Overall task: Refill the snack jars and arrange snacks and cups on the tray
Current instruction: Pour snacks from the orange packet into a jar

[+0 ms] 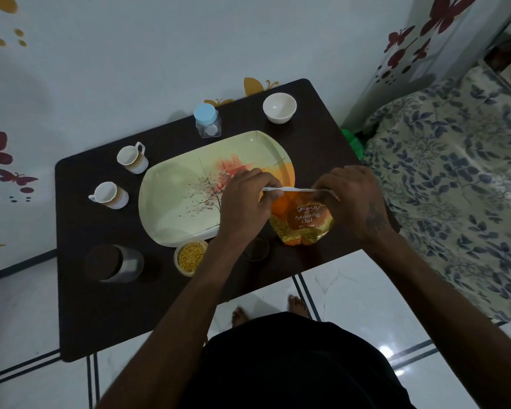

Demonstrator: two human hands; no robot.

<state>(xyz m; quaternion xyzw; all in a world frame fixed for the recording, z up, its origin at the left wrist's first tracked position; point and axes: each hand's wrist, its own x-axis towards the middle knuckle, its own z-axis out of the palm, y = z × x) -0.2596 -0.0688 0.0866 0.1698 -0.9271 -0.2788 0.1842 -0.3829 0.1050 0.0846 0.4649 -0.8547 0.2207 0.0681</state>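
Two hands at work: our left hand [245, 199] and right hand [351, 196] each pinch the top seam of the Moong Dal packet [303, 221], upright on the table [101, 320] beside the tray [174, 202]. Nearby: open filled jar [189, 256], two cups [130, 157] [109, 194], bowl [279, 107].

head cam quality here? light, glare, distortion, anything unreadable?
Head view: dim, bluish light; wide-angle bend at the table edges and wall; glare spot on the floor tile; dark jar nearly merges with the tabletop; packet print readable as "Moong Dal", brand blurred; both hands sharp.
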